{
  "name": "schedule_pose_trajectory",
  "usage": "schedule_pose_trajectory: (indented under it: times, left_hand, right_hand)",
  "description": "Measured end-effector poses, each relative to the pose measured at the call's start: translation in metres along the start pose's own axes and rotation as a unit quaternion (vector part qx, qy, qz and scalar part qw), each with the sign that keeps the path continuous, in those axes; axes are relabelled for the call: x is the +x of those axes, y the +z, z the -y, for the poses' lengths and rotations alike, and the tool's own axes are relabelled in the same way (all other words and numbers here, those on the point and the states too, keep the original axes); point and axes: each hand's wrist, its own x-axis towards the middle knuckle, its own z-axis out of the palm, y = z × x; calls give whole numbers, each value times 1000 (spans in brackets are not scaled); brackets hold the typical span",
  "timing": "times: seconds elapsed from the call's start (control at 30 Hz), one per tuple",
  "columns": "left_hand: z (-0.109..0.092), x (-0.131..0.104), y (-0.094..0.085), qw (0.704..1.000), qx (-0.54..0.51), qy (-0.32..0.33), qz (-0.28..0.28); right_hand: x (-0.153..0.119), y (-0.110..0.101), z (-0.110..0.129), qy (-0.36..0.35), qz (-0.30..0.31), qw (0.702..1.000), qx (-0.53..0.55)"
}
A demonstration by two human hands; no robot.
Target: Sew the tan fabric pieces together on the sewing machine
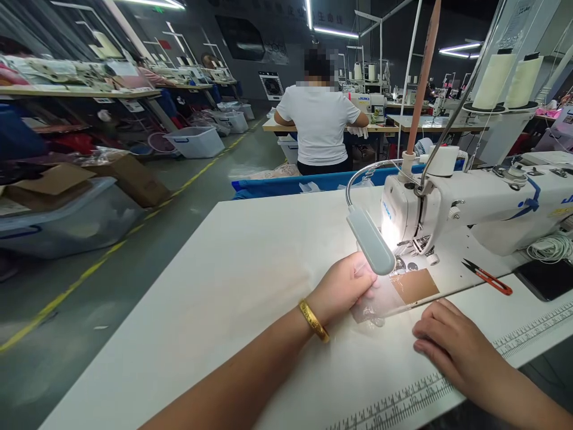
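My left hand (347, 283), with a gold bracelet (314, 321) at the wrist, pinches a thin, pale pink, sheer fabric (376, 298) just left of the sewing machine's needle area. Part of that fabric lies on the table below the fingers. A grey lamp head (370, 240) hangs over the fingertips and hides some of them. On the right, my right hand (452, 340) rests on the table's front part with its fingers curled loosely; nothing shows in it. A brown patch (415, 286) lies on the machine bed between the hands.
The white sewing machine (465, 197) stands at the right. Red-handled thread snips (487, 276) and a black phone (547, 278) lie beside it. A printed ruler (403, 403) runs along the white table's (215, 310) front edge. A person in a white shirt (319, 122) sits ahead.
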Motion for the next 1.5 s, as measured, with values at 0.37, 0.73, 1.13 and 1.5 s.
schedule_pose_trajectory:
  times: [0.37,0.73,1.13,1.5]
  left_hand:
    - [-2,-1,2,1000,-12,7,3]
    - [-8,-4,-14,993,117,25,-6]
    - [-2,-19,-13,874,419,213,-120]
    - [11,-17,2,812,443,380,16]
  right_hand:
    - [5,5,1,-12,-23,999,-29]
    - [14,17,23,-60,-71,996,-14]
    - [11,23,20,-55,-54,997,-12]
    - [8,18,21,-60,-40,997,11]
